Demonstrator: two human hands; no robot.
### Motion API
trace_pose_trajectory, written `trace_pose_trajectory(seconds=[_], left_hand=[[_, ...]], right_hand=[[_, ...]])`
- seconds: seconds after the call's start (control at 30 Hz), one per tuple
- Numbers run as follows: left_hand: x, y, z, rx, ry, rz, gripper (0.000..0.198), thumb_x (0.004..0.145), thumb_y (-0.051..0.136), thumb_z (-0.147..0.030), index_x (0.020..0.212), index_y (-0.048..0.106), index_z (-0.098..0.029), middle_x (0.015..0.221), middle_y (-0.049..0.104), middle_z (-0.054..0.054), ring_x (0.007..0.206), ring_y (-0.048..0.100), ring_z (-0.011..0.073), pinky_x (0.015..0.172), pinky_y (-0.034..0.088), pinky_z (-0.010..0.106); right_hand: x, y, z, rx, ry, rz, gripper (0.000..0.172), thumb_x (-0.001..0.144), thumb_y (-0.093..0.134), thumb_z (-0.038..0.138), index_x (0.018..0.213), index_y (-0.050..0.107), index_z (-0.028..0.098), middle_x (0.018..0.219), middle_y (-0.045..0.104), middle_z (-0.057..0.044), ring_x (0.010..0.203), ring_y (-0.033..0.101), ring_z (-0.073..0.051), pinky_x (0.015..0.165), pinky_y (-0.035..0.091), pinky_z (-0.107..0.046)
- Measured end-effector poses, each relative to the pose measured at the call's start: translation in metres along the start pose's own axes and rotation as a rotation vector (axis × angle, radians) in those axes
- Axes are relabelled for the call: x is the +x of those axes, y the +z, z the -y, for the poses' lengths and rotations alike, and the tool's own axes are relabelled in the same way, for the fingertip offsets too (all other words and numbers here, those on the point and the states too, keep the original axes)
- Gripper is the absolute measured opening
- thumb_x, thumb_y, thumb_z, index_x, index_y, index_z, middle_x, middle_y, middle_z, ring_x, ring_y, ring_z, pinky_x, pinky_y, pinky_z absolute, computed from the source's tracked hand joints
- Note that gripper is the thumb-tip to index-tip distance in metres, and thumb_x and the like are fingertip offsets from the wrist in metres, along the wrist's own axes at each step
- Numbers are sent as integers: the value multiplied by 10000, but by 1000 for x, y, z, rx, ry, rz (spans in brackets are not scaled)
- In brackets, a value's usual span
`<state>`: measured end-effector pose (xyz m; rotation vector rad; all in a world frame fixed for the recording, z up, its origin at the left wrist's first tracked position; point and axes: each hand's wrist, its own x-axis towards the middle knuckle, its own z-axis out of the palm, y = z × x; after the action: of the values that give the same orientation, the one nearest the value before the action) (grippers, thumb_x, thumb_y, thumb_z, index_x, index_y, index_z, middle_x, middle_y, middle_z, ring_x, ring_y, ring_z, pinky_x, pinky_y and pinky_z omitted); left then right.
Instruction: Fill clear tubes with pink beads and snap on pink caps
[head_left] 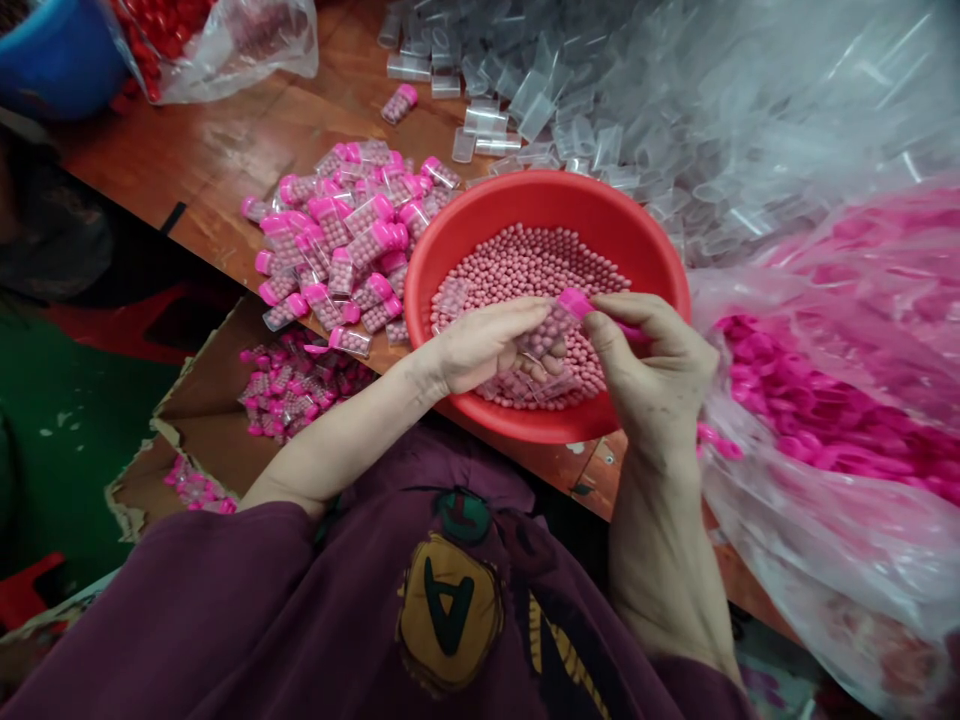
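Observation:
Over the red basin (675, 260), my left hand (495, 345) is closed around a small clear plastic container (541, 330) filled with pink beads. A bright pink cap (574, 303) sits at the container's upper end, pinched between the thumb and fingers of my right hand (649, 365). Whether the cap is fully seated I cannot tell. More pink shows under the right fingers, possibly another cap. Loose pink beads (525, 260) fill much of the basin below both hands, with a few clear containers lying among them.
Capped bead containers (337, 240) are heaped left of the basin; more lie in a cardboard box (206, 385) below the table edge. Clear empty containers (540, 100) pile up behind. A plastic bag of pink caps (817, 410) stands at right. A blue basin (64, 60) is far left.

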<state>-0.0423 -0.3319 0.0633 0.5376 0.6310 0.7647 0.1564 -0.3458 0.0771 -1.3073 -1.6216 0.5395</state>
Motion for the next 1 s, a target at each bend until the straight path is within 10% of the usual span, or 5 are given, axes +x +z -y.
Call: trace_pose_trajectory(seconds=[0.37,0.57,1.0], left_hand=[[1,9,6,-4,103,-198,86,1083,763,-245,1073,774,-160,931,769,17,700,679,104,645,447,243],[0,6,6,-33,75,-211,70,1067,777,-228,1099,806,-172,902,776,8,684,668,100,646,451,242],[1,8,9,-48,96,-183,137,1111,737,-242,1027,815,-167,904,742,12,727,632,93,722,489,235]], right_hand=[[-11,18,-18,270,178,-70,194,940,914,466,1035,887,299,956,838,-10,817,792,-204,785,681,-390],[-12,12,-1,102,62,-54,164,984,869,455,1038,894,302,1044,873,-46,983,827,-256,968,696,-487],[-28,40,14,-2,49,-217,177,1051,770,419,1037,855,264,1016,865,-60,945,822,-249,887,686,-461]])
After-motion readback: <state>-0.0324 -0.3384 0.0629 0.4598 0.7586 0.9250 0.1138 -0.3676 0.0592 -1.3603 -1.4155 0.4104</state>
